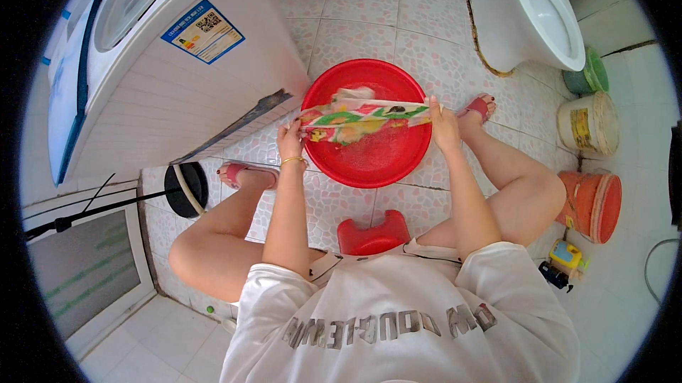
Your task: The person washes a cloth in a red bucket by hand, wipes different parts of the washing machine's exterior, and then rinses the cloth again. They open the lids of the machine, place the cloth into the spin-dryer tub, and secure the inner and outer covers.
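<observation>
A colourful patterned cloth [369,122], white with green, red and yellow, is stretched between my two hands above a round red basin [376,170]. My left hand [290,140] grips its left end near the basin's rim, fingers closed. At the other end, my right hand [444,126] pinches the cloth's upper right edge. Part of the cloth bunches at the far side, over the water [387,147] in the basin. Whether its lower folds touch the water I cannot tell.
A red plastic stool [373,234] is beneath me. To the left stands a white washing machine [206,78]; a toilet [529,17] is at the far right. Along the right wall are a green bucket [588,74], a whitish bucket [588,124], an orange-red bucket [592,205] and bottles [566,255].
</observation>
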The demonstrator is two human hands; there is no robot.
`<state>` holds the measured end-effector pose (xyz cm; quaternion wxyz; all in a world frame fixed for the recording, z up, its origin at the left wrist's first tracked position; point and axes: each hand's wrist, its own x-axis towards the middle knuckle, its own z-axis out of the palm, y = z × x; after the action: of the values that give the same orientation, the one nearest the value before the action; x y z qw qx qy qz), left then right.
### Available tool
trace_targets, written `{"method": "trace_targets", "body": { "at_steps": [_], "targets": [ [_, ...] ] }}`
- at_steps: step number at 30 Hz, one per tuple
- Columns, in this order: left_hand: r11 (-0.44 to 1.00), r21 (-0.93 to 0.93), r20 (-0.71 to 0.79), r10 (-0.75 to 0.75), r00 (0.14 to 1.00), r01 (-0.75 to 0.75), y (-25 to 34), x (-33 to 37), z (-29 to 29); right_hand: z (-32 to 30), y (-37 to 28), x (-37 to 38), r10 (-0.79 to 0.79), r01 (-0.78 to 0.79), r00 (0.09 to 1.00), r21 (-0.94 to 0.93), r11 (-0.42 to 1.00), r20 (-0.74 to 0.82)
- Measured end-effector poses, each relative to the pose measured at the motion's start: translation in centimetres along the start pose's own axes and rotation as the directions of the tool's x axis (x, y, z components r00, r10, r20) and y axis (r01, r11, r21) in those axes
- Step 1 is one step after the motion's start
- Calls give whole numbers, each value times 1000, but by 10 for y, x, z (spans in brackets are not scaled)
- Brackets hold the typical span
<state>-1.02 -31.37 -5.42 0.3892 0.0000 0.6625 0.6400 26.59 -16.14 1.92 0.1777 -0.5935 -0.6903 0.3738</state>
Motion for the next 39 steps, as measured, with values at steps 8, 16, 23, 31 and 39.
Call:
{"method": "trace_targets", "body": {
  "at_steps": [8,16,23,31,39],
  "targets": [
    [959,-171,183,-195,964,227,26,-24,18,0,-10,0,227,-310,944,876,370,238],
    [960,-228,92,190,977,-165,-22,-9,21,28,32,22,-90,-338,887,769,543,453],
    [903,410,56,-168,984,130,-112,-17,19,98,88,26,-122,113,968,56,992,217],
    [847,259,-22,-476,879,465,-61,-48,54,165,111,36,102,26,913,-305,952,394],
    [930,77,36,-362,932,358,-144,1,20,190,109,6,-278,687,643,-376,622,713]
  ]
}}
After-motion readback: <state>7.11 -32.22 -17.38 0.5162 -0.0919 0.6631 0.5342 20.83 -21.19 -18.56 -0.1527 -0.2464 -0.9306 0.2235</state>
